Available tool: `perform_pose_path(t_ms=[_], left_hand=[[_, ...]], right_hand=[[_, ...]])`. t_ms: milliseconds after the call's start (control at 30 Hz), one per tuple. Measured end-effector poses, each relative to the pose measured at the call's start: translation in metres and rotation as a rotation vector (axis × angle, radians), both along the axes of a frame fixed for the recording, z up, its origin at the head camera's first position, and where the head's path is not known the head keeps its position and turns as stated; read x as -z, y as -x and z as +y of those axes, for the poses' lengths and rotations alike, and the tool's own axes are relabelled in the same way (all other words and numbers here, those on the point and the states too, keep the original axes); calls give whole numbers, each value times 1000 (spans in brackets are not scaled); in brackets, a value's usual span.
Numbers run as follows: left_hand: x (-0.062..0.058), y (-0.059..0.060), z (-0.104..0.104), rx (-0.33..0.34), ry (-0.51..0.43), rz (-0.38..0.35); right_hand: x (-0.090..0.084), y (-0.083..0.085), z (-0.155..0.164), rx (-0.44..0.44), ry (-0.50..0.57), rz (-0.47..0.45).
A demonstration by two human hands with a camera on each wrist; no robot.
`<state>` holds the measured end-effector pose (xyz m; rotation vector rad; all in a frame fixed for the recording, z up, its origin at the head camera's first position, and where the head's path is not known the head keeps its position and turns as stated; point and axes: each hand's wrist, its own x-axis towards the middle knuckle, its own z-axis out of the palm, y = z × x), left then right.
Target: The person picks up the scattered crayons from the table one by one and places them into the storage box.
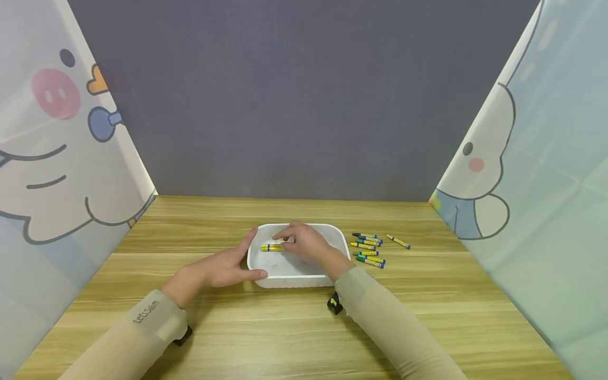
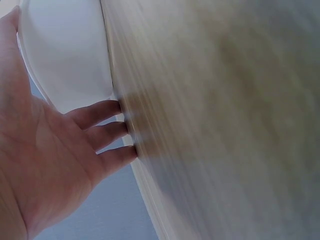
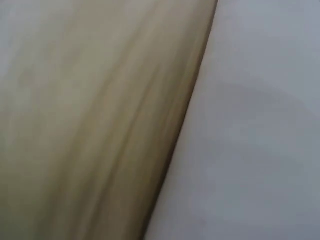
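Centrally on the wooden desk (image 1: 294, 327): white rectangular plastic tray (image 1: 332, 235), left hand (image 1: 223, 266) flat against its left wall, fingers straight; right hand (image 1: 306, 243) inside, pinching a yellow-wrapped crayon (image 1: 269, 247).

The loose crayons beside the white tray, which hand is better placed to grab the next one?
Probably the right hand: the crayons lie on its side of the tray. The left hand rests against the tray's far edge.

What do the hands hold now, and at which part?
The right hand pinches a yellow crayon at its right end, inside the white tray. The left hand rests open against the tray's left wall.
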<state>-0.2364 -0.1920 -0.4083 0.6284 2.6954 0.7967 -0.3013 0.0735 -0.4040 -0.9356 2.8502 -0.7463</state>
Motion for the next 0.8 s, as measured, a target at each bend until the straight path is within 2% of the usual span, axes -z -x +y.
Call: perform_pose_path(t_ms=[167,367,567,667,800], left_hand=[[1,0,1,9,-5,2],[0,-2,2,0,-10,-3],[-1,-2,2,-4,-8,-2],[0,-1,1,-3,-8,5],[3,1,0,-7,-2,4]], right_hand=[[-10,-3,7,-36,77,-5],[-23,-3,30,2,128,6],[-34,-1,73,39,190,40],[-35,0,99,78,210,73],[-34,0,135,130,227,69]])
